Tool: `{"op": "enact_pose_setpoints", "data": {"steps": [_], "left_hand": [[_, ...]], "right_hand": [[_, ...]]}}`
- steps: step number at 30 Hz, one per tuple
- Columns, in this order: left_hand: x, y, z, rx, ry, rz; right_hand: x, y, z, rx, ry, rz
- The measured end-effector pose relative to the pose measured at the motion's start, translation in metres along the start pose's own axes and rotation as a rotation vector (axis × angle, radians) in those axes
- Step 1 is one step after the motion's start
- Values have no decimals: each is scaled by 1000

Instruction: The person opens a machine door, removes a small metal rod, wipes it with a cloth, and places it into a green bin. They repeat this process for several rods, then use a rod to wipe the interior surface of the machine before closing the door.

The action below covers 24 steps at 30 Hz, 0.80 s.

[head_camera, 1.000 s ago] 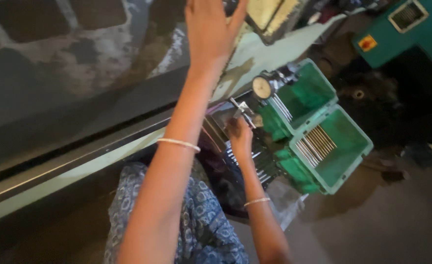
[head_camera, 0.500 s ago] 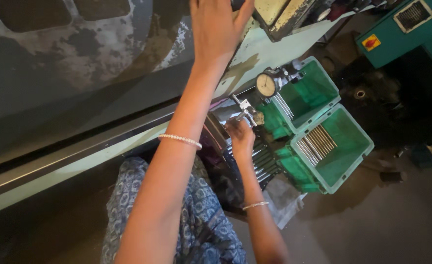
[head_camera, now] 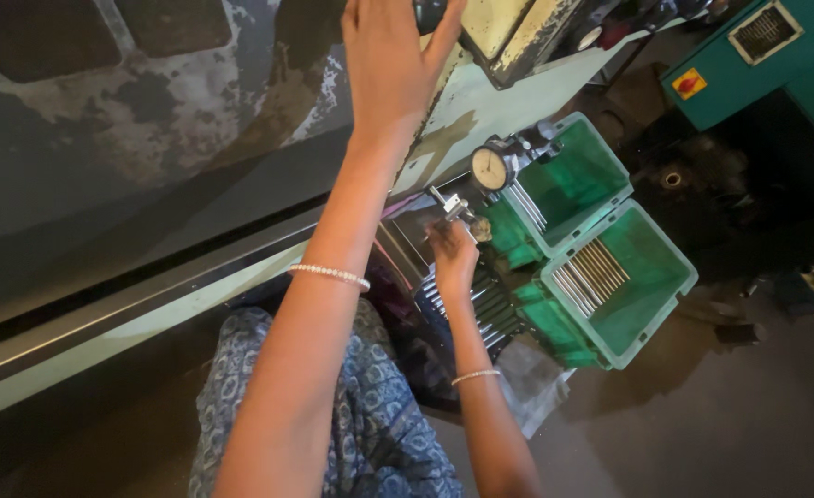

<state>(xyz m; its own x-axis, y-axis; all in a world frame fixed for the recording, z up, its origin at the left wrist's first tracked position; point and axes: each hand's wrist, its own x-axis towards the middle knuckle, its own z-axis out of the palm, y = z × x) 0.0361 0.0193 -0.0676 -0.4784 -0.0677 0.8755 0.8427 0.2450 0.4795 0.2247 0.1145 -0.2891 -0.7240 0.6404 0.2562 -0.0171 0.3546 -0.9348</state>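
Our right hand (head_camera: 451, 258) is closed on a metal rod (head_camera: 446, 205) at the dial gauge (head_camera: 490, 169). Our left hand (head_camera: 390, 65) is raised, fingers spread, holding nothing. Rods lie in both green bins (head_camera: 651, 277); more wait near the gauge, so we judge gauging midway.

A small orange-yellow square label (head_camera: 689, 83) sits on the teal cabinet (head_camera: 776, 65), upper right

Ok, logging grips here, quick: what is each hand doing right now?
Left hand: open, fingers spread, raised against the machine panel.
Right hand: closed on a small metal part.
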Motion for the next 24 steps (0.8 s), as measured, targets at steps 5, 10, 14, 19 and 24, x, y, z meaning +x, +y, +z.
{"op": "enact_pose_setpoints", "data": {"steps": [5,10,14,19,24], "left_hand": [[2,2,-4,-15,-21,0],[3,2,-5,-20,-36,0],[3,2,-6,-33,-36,-6],[4,5,-7,-37,-20,5],[6,6,-9,-14,-54,-10]], "right_hand": [[7,6,-1,-98,30,49],[17,8,-2,-42,29,-22],[23,7,-2,-114,31,-28],[22,3,-2,-70,21,-17],[15,-1,-4,-11,-8,49]]}}
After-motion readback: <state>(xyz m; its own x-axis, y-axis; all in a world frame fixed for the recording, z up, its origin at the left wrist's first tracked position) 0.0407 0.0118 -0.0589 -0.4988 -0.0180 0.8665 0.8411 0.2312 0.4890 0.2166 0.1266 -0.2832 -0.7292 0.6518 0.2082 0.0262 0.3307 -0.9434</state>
